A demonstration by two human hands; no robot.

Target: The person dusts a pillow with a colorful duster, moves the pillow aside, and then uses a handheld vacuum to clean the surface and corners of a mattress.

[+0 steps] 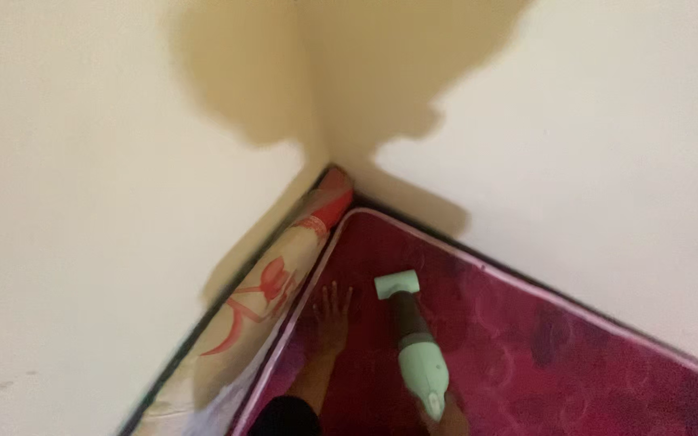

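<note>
While left hand (331, 311) rests flat, right hand (444, 416) holds vacuum (414, 343).

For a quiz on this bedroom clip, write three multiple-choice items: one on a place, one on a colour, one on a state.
1. Where does the left hand lie?
A. Flat on the mattress near its corner
B. On the wall
C. On the handheld vacuum

2. What colour is the handheld vacuum body?
A. Bright orange
B. Pale green with a dark middle
C. Blue

3. How does the left hand look?
A. A closed fist
B. Gripping a cloth
C. Open, fingers spread

Answers: 1 A, the palm rests on the dark red mattress beside its pale piped edge. 2 B, nozzle and rear are pale green. 3 C, the fingers fan out and hold nothing. The right hand, at the frame's bottom edge, holds the vacuum's rear.
</note>
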